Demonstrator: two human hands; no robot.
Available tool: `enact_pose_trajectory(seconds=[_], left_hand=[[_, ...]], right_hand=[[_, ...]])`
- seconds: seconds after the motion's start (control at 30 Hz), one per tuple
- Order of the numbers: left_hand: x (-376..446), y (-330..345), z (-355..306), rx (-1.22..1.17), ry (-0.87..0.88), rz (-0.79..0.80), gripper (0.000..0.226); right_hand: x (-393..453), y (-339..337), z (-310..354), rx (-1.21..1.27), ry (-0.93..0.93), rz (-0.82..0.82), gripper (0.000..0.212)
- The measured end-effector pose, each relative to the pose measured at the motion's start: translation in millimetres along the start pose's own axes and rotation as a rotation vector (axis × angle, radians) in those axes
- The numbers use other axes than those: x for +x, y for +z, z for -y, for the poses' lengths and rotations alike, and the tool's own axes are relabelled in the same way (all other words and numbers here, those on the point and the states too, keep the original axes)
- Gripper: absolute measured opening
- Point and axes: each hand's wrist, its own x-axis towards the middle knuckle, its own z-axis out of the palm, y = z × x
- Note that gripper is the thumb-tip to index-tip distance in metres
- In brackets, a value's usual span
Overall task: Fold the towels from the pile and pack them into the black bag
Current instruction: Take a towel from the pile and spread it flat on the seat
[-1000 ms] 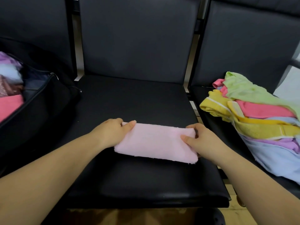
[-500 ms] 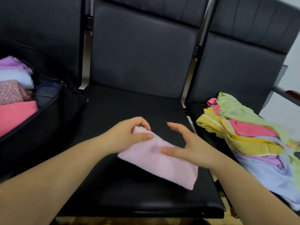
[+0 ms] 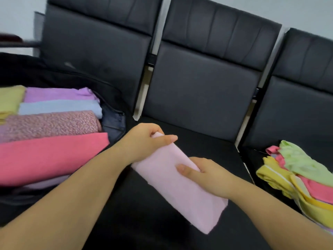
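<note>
Having turned from flat on the seat to a slant, the folded pale pink terry towel is pinched by my left hand and right hand, fingers curled round it, ready for the open black fabric bag at frame left.

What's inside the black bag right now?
The black bag holds folded towels: yellow, purple, blue, speckled pink, coral. Anything beneath them is covered.
</note>
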Motion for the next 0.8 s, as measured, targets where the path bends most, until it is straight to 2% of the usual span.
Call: enact_pose_trajectory(seconds=[0.13,0.2,0.27,0.3,0.37,0.4,0.47,0.57,0.63,0.7,0.8], left_hand=[[-13,-50,19,-0.141,-0.205,-0.06,0.044],[-23,-74,26,-0.383,-0.341,-0.06,0.05],[-34,-96,32,-0.746,-0.412,-0.089,0.049],[-40,-107,33,-0.943,-0.427,-0.092,0.047],[-52,-127,40,-1.295,-0.396,-0.086,0.066],[-57,-136,45,-1.427,-0.353,-0.121,0.074],[-66,-153,55,-1.612,-0.225,-0.23,0.074],[-80,-174,68,-1.645,-0.075,-0.422,0.083],[-87,-184,76,-1.546,-0.035,-0.462,0.08],[-92,-190,82,-1.408,-0.068,-0.473,0.069],[-97,-200,95,-1.262,-0.163,-0.547,0.041]], right_hand=[[17,-3,48,0.106,-0.04,0.095,0.061],[26,1,74,0.15,-0.067,0.133,0.058],[36,7,98,0.176,-0.076,0.123,0.053],[43,12,108,0.207,-0.073,0.096,0.049],[56,21,129,0.322,-0.036,0.042,0.043],[61,25,141,0.388,-0.018,0.023,0.043],[74,35,163,0.525,0.012,-0.016,0.047],[92,55,196,0.651,0.007,-0.024,0.05],[101,71,216,0.717,0.005,0.0,0.05],[110,89,237,0.735,-0.028,0.017,0.052],[126,113,258,0.688,0.006,-0.002,0.096]])
